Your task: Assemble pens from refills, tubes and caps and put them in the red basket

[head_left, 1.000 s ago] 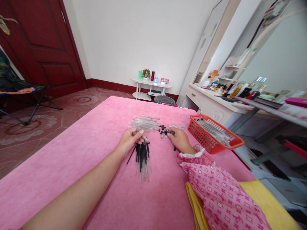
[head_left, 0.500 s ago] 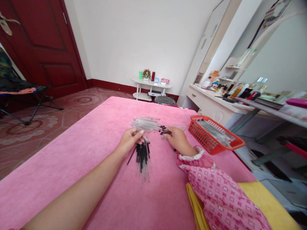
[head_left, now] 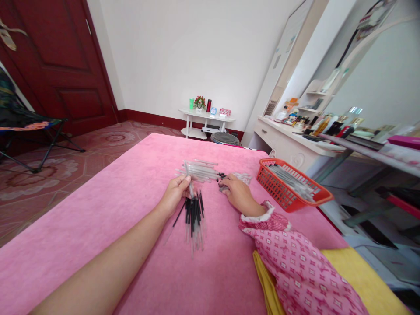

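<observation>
The two hands are well apart: the bare left hand (head_left: 173, 193) pinches a slim, translucent plastic tube (head_left: 191, 189) between thumb and fingers, while the right hand (head_left: 241, 193) reaches down, fingertips among small black cylindrical pieces (head_left: 220, 176); whether it grips one, I cannot tell. A light, steady pinch near the tube's middle would likely serve best, leaving both ends free. For the right, a fingertip-and-thumb pick of a single piece seems wiser than a sweep, since such small parts probably roll and scatter. Just below the left hand, slender black-and-clear sticks (head_left: 194, 214) lie in a loose fan, so that wrist is best kept off them. Beyond the hands lies a heap of translucent plastic tubes (head_left: 201, 168), and near the right forearm, an orange-red lattice plastic basket (head_left: 273, 184) holds more slender pieces on the pink-cloth-covered bench (head_left: 114, 214).
</observation>
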{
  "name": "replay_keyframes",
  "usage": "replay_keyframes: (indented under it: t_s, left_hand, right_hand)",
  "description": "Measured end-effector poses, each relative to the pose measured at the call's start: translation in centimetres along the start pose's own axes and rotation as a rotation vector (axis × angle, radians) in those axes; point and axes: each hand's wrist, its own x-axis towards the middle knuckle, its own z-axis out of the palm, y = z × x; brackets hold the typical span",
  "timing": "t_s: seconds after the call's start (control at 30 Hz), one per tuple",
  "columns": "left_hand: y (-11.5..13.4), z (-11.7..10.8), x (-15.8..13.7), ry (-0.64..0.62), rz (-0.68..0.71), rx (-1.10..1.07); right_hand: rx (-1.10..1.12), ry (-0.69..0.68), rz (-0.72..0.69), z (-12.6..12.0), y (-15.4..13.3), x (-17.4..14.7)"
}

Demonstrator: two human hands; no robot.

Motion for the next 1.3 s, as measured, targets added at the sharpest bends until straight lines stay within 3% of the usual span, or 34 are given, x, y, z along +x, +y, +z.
replay_keyframes:
  t_s: [0.2, 0.3, 0.43, 0.57, 0.7, 0.87, 1.13, 1.3]
  left_hand:
    - [0.3, 0.2, -0.2, -0.044, 0.096, 0.148]
    - [0.4, 0.2, -0.3, -0.046, 0.144, 0.251]
    - [0.6, 0.5, -0.5, -0.038, 0.228, 0.421]
    - [0.8, 0.8, -0.6, -0.108, 0.4, 0.584]
    - [0.8, 1.0, -0.6, -0.146, 0.444, 0.698]
    - [0.8, 1.0, -0.8, -0.152, 0.421, 0.698]
    - [1.2, 1.4, -1.1, -0.143, 0.378, 0.609]
    - [0.8, 1.3, -0.9, -0.143, 0.354, 0.578]
  right_hand:
    - [-0.028, -0.025, -0.032, -0.5, -0.4, -0.1]
    - [0.103, 0.099, 0.015, -0.4, -0.3, 0.3]
    - [0.617, 0.362, 0.13, -0.5, -0.6, 0.9]
    - [1.169, 0.342, 0.237, -1.0, -1.2, 1.2]
    - [1.459, 0.339, 0.309, -1.7, -1.5, 1.1]
    - [1.532, 0.354, 0.355, -1.8, -1.7, 1.1]
    - [1.399, 0.251, 0.282, -1.2, -2.1, 1.0]
    - [1.388, 0.302, 0.274, -1.4, -2.1, 1.0]
